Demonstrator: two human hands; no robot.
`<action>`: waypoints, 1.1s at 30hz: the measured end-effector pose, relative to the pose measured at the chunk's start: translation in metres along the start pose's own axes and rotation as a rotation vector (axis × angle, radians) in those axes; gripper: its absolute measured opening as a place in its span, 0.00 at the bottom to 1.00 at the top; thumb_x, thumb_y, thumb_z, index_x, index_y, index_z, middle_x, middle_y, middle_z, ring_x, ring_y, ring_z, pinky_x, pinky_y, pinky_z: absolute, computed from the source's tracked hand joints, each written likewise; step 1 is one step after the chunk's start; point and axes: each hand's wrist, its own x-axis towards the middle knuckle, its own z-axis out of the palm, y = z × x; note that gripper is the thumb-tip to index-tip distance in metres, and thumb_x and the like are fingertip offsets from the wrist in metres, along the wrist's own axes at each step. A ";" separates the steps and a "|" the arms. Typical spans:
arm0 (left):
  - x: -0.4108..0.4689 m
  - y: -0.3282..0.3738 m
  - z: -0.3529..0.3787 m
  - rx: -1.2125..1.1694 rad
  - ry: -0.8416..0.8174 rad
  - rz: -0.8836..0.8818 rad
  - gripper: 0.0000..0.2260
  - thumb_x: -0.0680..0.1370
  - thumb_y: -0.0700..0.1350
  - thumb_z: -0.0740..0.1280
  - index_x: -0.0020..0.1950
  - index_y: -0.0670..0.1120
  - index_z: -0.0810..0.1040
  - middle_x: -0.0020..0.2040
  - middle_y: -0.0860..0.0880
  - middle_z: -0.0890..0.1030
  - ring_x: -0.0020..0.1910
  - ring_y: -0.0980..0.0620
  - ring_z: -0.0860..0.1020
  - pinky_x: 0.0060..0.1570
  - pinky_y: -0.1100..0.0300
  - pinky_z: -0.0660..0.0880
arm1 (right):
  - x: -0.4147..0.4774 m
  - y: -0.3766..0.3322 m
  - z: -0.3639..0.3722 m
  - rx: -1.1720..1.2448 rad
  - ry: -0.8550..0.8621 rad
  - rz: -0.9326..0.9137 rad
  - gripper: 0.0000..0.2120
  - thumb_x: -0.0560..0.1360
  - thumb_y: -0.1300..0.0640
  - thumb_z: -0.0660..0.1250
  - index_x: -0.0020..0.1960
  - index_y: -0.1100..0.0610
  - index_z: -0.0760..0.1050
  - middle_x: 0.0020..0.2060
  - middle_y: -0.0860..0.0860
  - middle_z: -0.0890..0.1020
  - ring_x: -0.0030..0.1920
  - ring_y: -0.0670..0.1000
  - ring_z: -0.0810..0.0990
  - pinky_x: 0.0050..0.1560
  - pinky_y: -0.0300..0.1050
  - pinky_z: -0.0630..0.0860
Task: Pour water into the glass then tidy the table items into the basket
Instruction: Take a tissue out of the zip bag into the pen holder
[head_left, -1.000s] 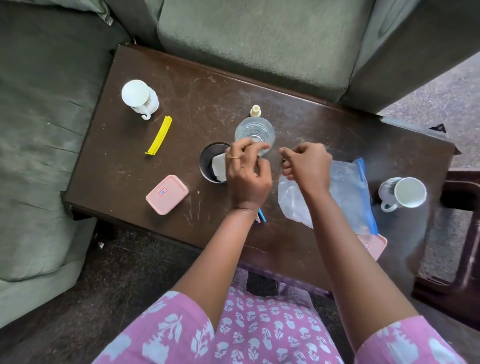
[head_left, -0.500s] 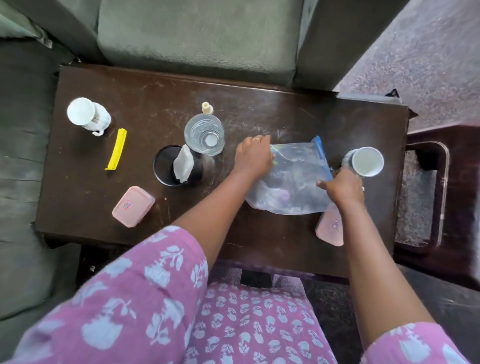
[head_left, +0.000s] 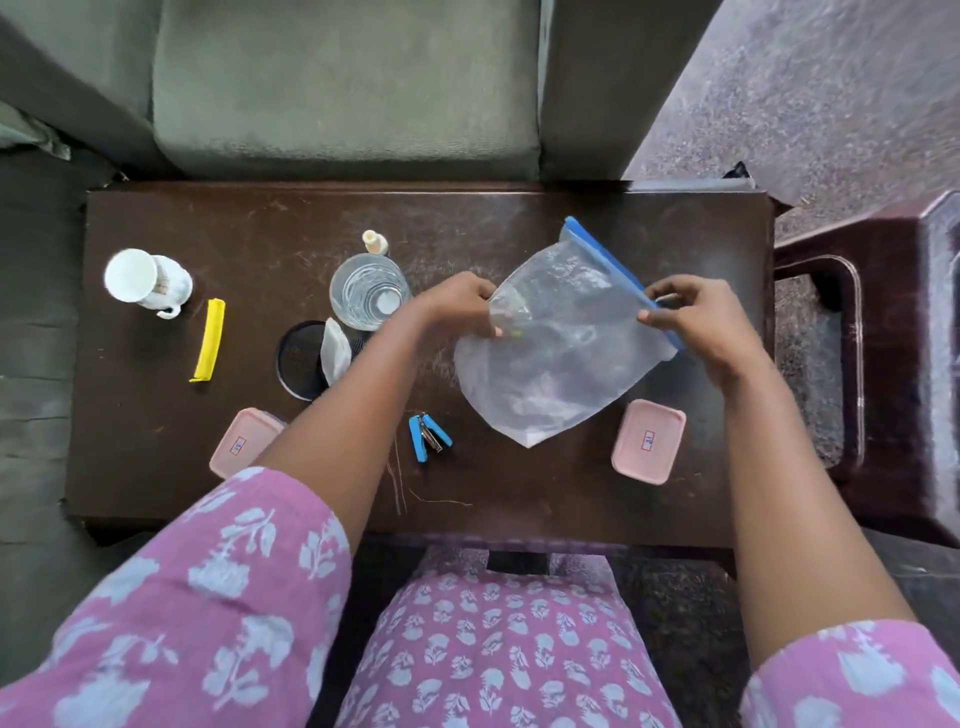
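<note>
Now both hands hold a clear plastic bag (head_left: 556, 358) up over the surface (head_left: 260, 218).
Left hand (head_left: 460, 306) pinches the bag's side edge; right hand (head_left: 696, 322) pinches its blue zip strip. Near the surface's far edge stands the glass (head_left: 370, 291), with the black mesh basket (head_left: 301, 358) just in front of it.

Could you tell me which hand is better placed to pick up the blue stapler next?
Probably the left. The left hand pinches the zip bag's side, and its forearm passes just beside the blue stapler. The right hand grips the blue zip edge, farther away.
</note>
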 end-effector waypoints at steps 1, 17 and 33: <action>-0.003 0.001 -0.003 -0.136 -0.049 -0.008 0.12 0.70 0.34 0.70 0.53 0.37 0.79 0.50 0.42 0.81 0.50 0.46 0.79 0.47 0.57 0.76 | 0.001 -0.002 -0.002 0.032 0.013 -0.032 0.10 0.68 0.65 0.72 0.42 0.51 0.79 0.38 0.54 0.78 0.38 0.50 0.74 0.39 0.40 0.71; -0.006 -0.009 0.024 -0.891 -0.099 0.082 0.18 0.78 0.55 0.61 0.62 0.46 0.75 0.57 0.44 0.81 0.55 0.45 0.80 0.49 0.48 0.80 | -0.004 0.015 0.033 0.404 0.250 0.101 0.39 0.67 0.62 0.75 0.72 0.56 0.60 0.64 0.54 0.69 0.58 0.49 0.73 0.46 0.28 0.75; -0.009 0.002 0.045 -1.044 -0.051 0.143 0.11 0.79 0.48 0.62 0.49 0.41 0.78 0.47 0.48 0.83 0.47 0.50 0.83 0.39 0.53 0.80 | -0.012 0.005 0.016 0.448 0.107 0.067 0.16 0.68 0.64 0.73 0.55 0.63 0.75 0.45 0.54 0.82 0.42 0.53 0.82 0.42 0.46 0.78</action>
